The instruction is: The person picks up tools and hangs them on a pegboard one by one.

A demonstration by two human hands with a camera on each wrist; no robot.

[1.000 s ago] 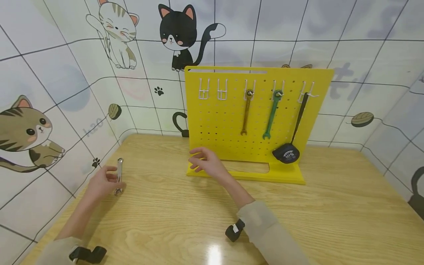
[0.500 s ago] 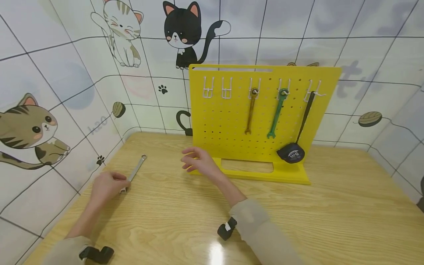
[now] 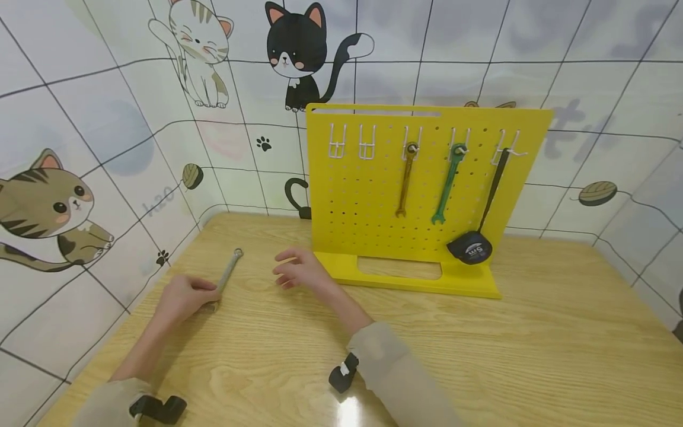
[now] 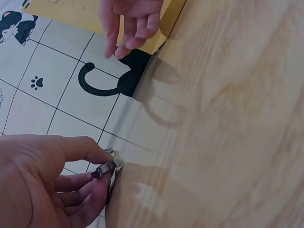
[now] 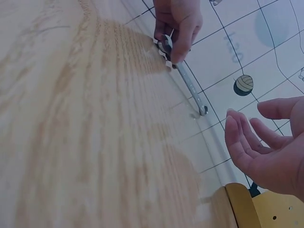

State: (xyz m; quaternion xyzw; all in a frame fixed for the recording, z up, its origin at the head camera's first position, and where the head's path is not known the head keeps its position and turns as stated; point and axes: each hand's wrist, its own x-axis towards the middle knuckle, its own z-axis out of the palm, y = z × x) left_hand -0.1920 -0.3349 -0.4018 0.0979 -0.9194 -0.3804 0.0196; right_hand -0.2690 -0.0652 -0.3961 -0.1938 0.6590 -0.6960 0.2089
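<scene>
A silver combination wrench (image 3: pixel 228 274) is pinched near its open-jaw end by my left hand (image 3: pixel 187 298), at the left of the wooden table. Its ring end points away toward the back wall. In the right wrist view the wrench (image 5: pixel 190 86) slants out from under the thumb of the left hand (image 5: pixel 179 23). My right hand (image 3: pixel 304 270) hovers empty between the wrench and the yellow pegboard, its fingers loosely bent. The left wrist view has the wrench's open-jaw end (image 4: pixel 105 168) between thumb and fingers.
On the yellow pegboard (image 3: pixel 357 196) hang a bronze wrench (image 3: pixel 407 184), a green wrench (image 3: pixel 447 184) and a black tape measure (image 3: pixel 472 247) on its strap. Two white hooks (image 3: pixel 337 142) at its left carry nothing. Tiled walls with cat drawings border the wooden table (image 3: pixel 533 332).
My left hand has taken hold of the wrench, moved right and turned the ring end to the right. The right hand has drifted left, away from the pegboard toward the wrench.
</scene>
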